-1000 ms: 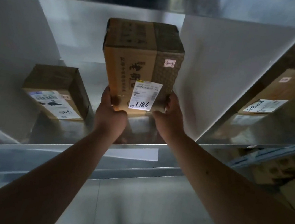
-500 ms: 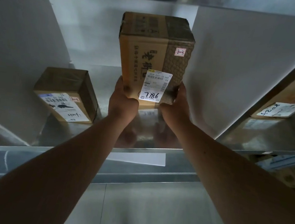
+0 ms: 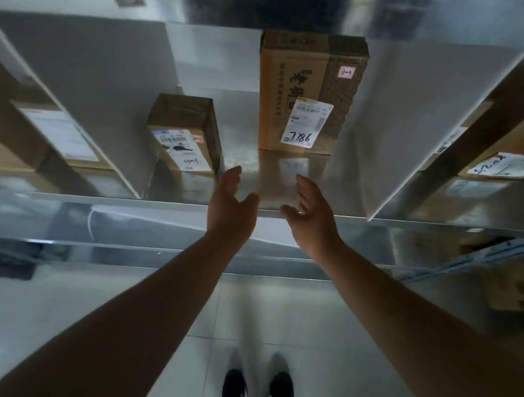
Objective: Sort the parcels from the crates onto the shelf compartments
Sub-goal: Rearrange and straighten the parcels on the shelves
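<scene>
A tall brown cardboard parcel [image 3: 308, 82] with a white label stands upright on the metal shelf [image 3: 289, 182], in the middle compartment. A smaller brown parcel [image 3: 184, 132] lies to its left in the same compartment. My left hand [image 3: 232, 204] and my right hand [image 3: 309, 215] hover side by side at the shelf's front edge, below the tall parcel. Both are apart from it, fingers straight and spread, holding nothing.
White dividers [image 3: 427, 129] wall off the compartments. More labelled parcels lie in the left compartment [image 3: 53, 136] and the right one [image 3: 517, 147]. A metal ledge [image 3: 158, 228] runs under the shelf. Tiled floor and my black shoes [image 3: 258, 395] are below.
Both hands have let go of the tall parcel, which now stands on the shelf. They have drawn back toward me to the shelf's front edge, and the view has tilted down.
</scene>
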